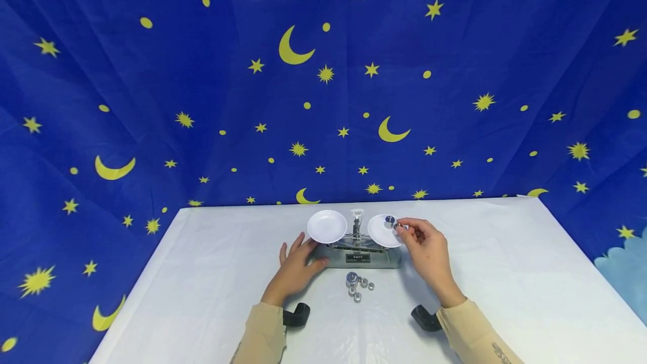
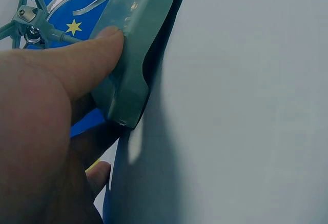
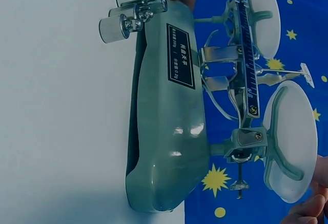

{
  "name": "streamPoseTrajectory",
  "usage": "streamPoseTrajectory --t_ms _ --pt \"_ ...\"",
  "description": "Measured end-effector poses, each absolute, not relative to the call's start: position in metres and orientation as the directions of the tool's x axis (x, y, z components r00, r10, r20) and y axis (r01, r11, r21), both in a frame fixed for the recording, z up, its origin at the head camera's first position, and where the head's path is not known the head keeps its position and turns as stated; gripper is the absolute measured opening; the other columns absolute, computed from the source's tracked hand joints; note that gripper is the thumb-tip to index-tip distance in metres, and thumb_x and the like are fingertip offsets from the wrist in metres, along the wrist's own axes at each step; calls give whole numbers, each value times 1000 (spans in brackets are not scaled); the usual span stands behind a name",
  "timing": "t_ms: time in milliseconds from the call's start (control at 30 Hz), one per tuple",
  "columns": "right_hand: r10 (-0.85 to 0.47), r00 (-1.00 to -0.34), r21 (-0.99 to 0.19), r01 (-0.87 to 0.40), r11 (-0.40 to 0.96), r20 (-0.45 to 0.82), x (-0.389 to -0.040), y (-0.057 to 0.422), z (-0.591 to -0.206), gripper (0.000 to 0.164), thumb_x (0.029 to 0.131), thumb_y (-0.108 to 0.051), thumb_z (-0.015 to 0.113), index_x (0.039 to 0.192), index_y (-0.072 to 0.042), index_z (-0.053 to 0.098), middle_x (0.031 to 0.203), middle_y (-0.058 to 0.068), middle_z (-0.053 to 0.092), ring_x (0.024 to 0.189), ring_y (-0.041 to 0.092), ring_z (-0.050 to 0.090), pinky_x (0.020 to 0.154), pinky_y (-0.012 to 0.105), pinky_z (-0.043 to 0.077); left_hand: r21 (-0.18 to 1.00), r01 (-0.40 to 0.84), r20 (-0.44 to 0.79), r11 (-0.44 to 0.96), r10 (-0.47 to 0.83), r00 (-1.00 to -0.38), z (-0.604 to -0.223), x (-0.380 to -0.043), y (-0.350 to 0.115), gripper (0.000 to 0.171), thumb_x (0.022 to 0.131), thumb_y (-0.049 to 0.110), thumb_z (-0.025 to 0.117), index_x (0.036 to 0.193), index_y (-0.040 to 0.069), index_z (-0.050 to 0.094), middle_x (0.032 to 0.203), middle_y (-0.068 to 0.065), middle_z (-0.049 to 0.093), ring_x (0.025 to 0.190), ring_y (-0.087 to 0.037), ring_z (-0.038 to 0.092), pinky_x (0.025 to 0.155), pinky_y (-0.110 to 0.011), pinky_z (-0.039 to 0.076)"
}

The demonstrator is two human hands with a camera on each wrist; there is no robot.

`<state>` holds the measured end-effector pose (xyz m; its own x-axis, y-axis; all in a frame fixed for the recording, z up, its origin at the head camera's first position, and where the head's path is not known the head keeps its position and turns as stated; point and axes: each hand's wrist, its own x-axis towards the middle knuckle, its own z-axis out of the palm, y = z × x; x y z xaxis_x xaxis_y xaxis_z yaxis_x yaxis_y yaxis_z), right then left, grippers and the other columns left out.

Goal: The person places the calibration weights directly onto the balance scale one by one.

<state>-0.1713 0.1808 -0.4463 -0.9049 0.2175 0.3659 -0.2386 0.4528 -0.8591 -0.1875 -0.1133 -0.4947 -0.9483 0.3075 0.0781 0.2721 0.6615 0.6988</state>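
A green tray balance (image 1: 364,258) stands on the table, with a left white pan (image 1: 327,226) and a right white pan (image 1: 379,235). My left hand (image 1: 295,271) holds the left end of its base, the thumb (image 2: 105,44) on the front face and the fingers behind. At the right pan, my right hand (image 1: 429,251) pinches a small metal weight (image 1: 398,226) between thumb and fingertips. Beside it, another metal weight (image 1: 390,221) stands on that pan. Nothing lies on the left pan. The right wrist view shows only part of my right hand (image 3: 310,208), behind the pan.
Several metal weights (image 1: 352,279) of different sizes stand close together on the white table (image 1: 202,274), in front of the balance. A blue curtain (image 1: 242,94) with yellow stars and moons hangs behind the table. Black curved wrist pieces (image 1: 297,315) stick out by both sleeves.
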Motion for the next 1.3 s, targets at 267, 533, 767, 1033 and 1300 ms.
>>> streamPoseTrajectory --t_ms 267,533,767,1033,1300 --pt "212 -902 -858 -251 448 375 -173 179 -449 17 92 -5 72 108 1 73 80 6 58 68 11 50 56 16 42 698 264 71 665 303 -950 -494 -187 -113 63 96 38 66 148 5 50 152 -12 48 150 -40 20 116 -68 -6" --pt "206 -911 -870 -245 427 357 -171 180 -447 20 91 -5 73 110 1 72 80 6 56 68 12 49 57 16 41 702 265 70 661 306 -949 -494 -186 -114 63 96 38 66 147 4 49 152 -13 48 150 -41 20 115 -67 -7" --pt "202 -920 -896 -246 369 335 -166 180 -440 21 90 -5 75 110 1 72 81 8 56 70 10 49 57 15 42 703 268 72 658 310 -948 -493 -186 -114 62 96 37 66 147 4 50 152 -12 48 150 -41 20 115 -68 -6" --pt "198 -933 -905 -212 370 299 -154 173 -423 22 90 0 73 111 5 71 82 9 56 70 9 47 58 15 40 698 280 81 659 316 -945 -495 -187 -114 62 96 37 66 147 5 50 151 -12 49 150 -41 21 115 -68 -5" --pt "143 -939 -908 -251 336 312 -148 170 -426 22 89 -5 76 110 -1 73 83 5 57 68 10 49 55 17 42 692 280 80 665 314 -946 -492 -187 -113 62 96 36 66 147 4 50 151 -13 49 150 -41 21 115 -68 -5"
